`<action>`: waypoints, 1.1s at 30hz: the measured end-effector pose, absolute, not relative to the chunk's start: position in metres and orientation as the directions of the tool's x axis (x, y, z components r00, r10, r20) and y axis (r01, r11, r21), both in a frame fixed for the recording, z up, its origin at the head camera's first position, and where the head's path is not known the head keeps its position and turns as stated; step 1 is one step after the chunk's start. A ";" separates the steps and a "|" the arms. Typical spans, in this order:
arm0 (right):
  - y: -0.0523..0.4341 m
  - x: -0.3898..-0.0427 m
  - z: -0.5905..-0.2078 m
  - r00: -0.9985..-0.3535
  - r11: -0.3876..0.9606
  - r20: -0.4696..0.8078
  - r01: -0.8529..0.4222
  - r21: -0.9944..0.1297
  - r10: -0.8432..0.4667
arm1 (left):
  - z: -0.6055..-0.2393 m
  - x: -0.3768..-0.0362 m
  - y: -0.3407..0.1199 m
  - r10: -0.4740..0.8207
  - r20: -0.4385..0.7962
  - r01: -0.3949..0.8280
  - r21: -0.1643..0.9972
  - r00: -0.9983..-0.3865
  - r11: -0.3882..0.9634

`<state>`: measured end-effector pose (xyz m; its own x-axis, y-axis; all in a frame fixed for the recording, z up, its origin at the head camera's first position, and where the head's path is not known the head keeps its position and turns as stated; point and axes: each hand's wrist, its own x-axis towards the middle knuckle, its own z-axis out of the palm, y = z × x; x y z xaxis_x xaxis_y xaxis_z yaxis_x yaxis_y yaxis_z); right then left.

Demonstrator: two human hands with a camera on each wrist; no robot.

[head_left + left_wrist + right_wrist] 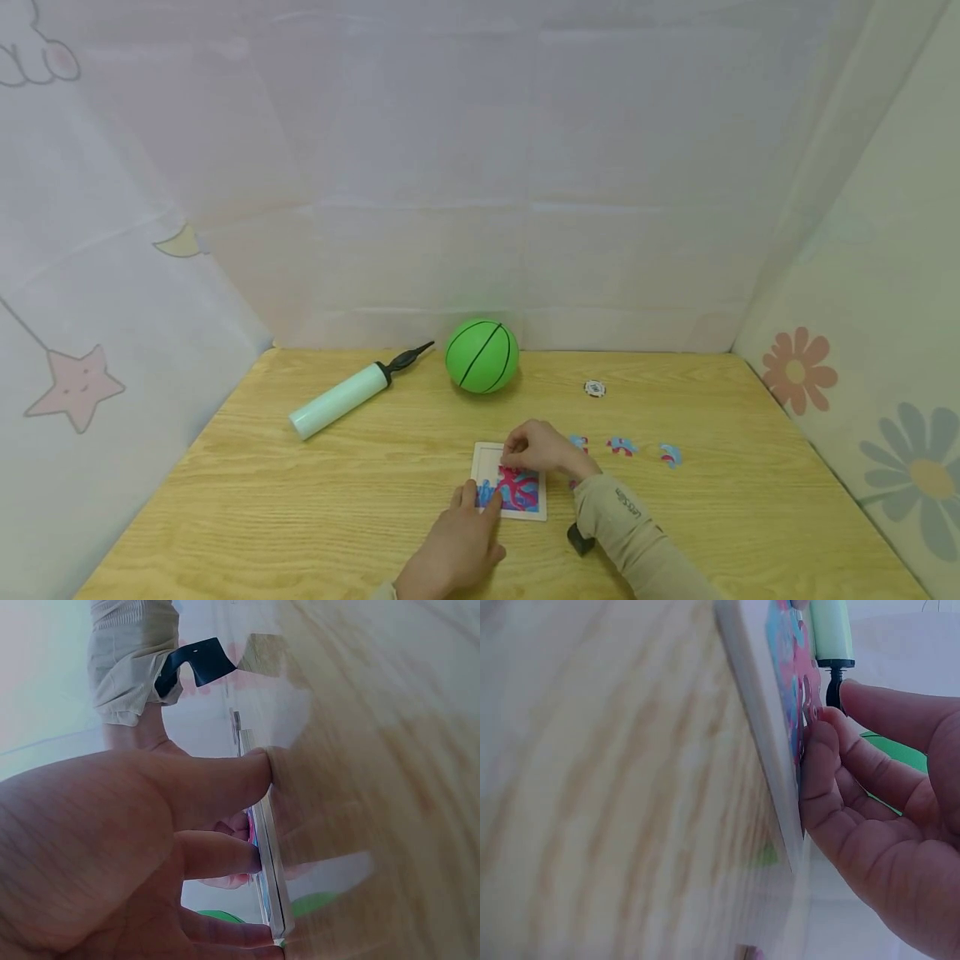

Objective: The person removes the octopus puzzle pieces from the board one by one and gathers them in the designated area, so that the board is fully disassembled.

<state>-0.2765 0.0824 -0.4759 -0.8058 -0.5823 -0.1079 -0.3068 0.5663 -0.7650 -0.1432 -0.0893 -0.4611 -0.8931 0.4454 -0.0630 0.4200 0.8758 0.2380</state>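
Observation:
A small puzzle board (486, 454) with a pale frame lies near the table's front, partly filled with blue pieces and a pink octopus-like picture (517, 492). My left hand (461, 537) rests at its lower left corner, fingers extended against the frame and onto the picture. At the board's upper part, my right hand (540, 450) pinches a puzzle piece with bent fingers; the fingertips hide most of it. In the right wrist view, pink pieces (808, 675) show right at those fingertips. The left wrist view shows the left thumb (225, 784) beside the board's edge (274, 877).
Loose puzzle pieces (621, 446) lie right of the board, one partly behind the right wrist. Farther back are a green ball (482, 356), a pale green hand pump (341, 400) with a black nozzle, and a round black-and-white chip (595, 388). Fabric walls enclose the wooden table (300, 500).

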 end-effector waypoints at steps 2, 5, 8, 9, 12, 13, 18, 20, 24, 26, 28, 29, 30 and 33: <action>0.082 -0.276 -0.475 -0.807 0.565 -0.113 -0.297 -0.770 -0.579 | -0.461 -0.144 -0.089 0.444 -0.072 0.418 0.237 -0.893 0.877; 0.082 -0.276 -0.474 -0.808 0.563 -0.118 -0.290 -0.774 -0.578 | -0.462 -0.144 -0.090 0.443 -0.077 0.416 0.233 -0.893 0.879; 0.081 -0.275 -0.474 -0.807 0.560 -0.113 -0.294 -0.775 -0.580 | -0.462 -0.142 -0.090 0.443 -0.067 0.418 0.227 -0.894 0.879; 0.081 -0.275 -0.474 -0.807 0.557 -0.112 -0.293 -0.777 -0.580 | -0.462 -0.142 -0.090 0.444 -0.064 0.420 0.226 -0.894 0.879; 0.081 -0.273 -0.472 -0.807 0.550 -0.115 -0.283 -0.786 -0.580 | -0.462 -0.141 -0.090 0.444 -0.058 0.422 0.223 -0.894 0.879; 0.081 -0.273 -0.471 -0.807 0.548 -0.119 -0.276 -0.790 -0.579 | -0.462 -0.141 -0.090 0.444 -0.055 0.423 0.219 -0.894 0.879; 0.079 -0.270 -0.466 -0.799 0.528 -0.148 -0.233 -0.816 -0.582 | -0.463 -0.142 -0.089 0.444 -0.041 0.428 0.201 -0.895 0.881; 0.078 -0.269 -0.463 -0.790 0.514 -0.158 -0.219 -0.829 -0.592 | -0.463 -0.141 -0.089 0.442 -0.040 0.426 0.203 -0.896 0.882; 0.078 -0.268 -0.462 -0.769 0.472 -0.152 -0.213 -0.855 -0.622 | -0.463 -0.141 -0.089 0.438 -0.036 0.422 0.209 -0.898 0.882; 0.080 -0.267 -0.463 -0.766 0.454 -0.149 -0.203 -0.868 -0.626 | -0.462 -0.141 -0.089 0.437 -0.036 0.421 0.209 -0.899 0.883; 0.084 -0.267 -0.462 -0.762 0.430 -0.132 -0.205 -0.879 -0.634 | -0.462 -0.141 -0.089 0.438 -0.038 0.421 0.208 -0.898 0.883; 0.086 -0.267 -0.462 -0.760 0.417 -0.122 -0.208 -0.885 -0.638 | -0.461 -0.141 -0.089 0.437 -0.040 0.421 0.206 -0.898 0.883; 0.089 -0.267 -0.462 -0.759 0.406 -0.110 -0.215 -0.888 -0.641 | -0.461 -0.141 -0.089 0.436 -0.045 0.419 0.206 -0.899 0.884; 0.099 -0.268 -0.461 -0.763 0.396 -0.090 -0.226 -0.890 -0.640 | -0.461 -0.141 -0.089 0.434 -0.052 0.416 0.203 -0.899 0.886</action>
